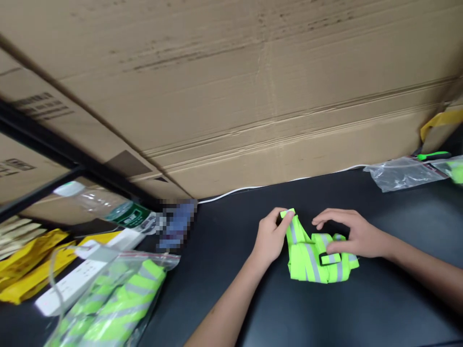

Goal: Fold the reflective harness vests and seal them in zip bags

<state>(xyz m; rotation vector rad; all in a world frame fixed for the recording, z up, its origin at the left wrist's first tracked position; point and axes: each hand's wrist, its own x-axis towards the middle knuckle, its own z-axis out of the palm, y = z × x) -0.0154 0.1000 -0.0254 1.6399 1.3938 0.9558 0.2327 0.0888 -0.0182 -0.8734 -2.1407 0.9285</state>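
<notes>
A neon-yellow reflective strap [307, 262] with grey stripes lies loosely folded on the black tabletop in front of me. My left hand [272, 233] pinches one end of it between thumb and fingers, lifting that end at the upper left of the bundle. Over the right part of the bundle is my right hand [356, 233], its fingers apart from the thumb. That thumb rests on or just above the strap, near a black buckle [323, 259]; whether it touches I cannot tell.
Cardboard boxes [253, 96] wall off the back. At left are a plastic bottle [108, 205], a white power strip [90, 270], yellow packets [36, 260] and a clear bag [123, 299] of similar neon straps. A clear plastic bag [405, 173] lies at back right.
</notes>
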